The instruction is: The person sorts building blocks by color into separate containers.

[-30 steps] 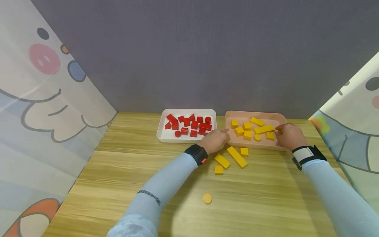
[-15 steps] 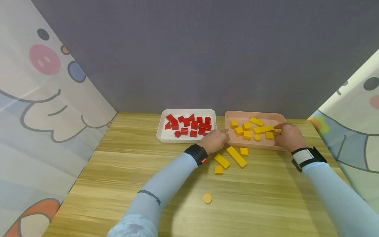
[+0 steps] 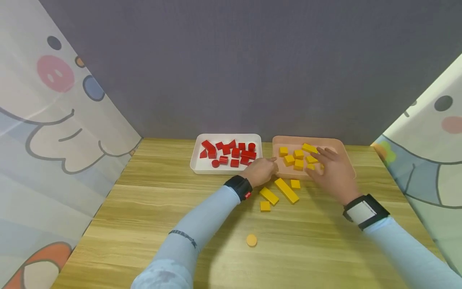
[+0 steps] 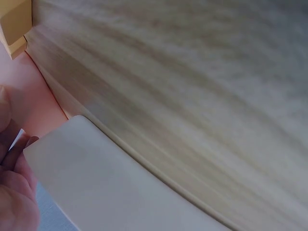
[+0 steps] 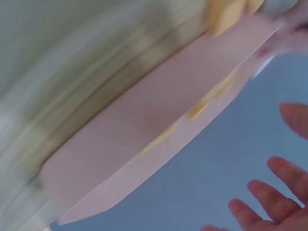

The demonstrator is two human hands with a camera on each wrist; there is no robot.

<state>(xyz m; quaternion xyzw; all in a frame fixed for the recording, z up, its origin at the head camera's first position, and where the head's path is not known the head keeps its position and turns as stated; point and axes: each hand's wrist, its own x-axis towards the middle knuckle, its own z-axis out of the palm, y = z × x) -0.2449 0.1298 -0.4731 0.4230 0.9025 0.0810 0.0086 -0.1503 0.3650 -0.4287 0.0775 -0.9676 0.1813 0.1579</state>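
My left hand (image 3: 259,171) is at the near left corner of the pink tray (image 3: 348,160), its thumb and fingers pinching the rim. In the left wrist view, fingers (image 4: 17,187) show beside the pink wall, partly behind the white tray's corner (image 4: 120,178). Yellow blocks (image 3: 298,164) lie in the pink tray, some covered by my right hand (image 3: 333,174). That hand hovers over the tray's right half with fingers spread and nothing held. The right wrist view shows its fingertips (image 5: 284,178) apart from the tray wall (image 5: 144,125).
Left of the pink tray stands a white tray (image 3: 193,162) of red blocks (image 3: 236,152). In front lie a long yellow block (image 3: 286,190), a shorter one (image 3: 269,196), two yellow squares (image 3: 265,206) and a yellow disc (image 3: 251,240) on the wooden table (image 3: 162,200). A grey wall (image 3: 231,72) rises behind.
My right hand has let go of a small yellow block at the pink tray's right end, opened its fingers and moved left over the tray. My left hand has stayed in place.
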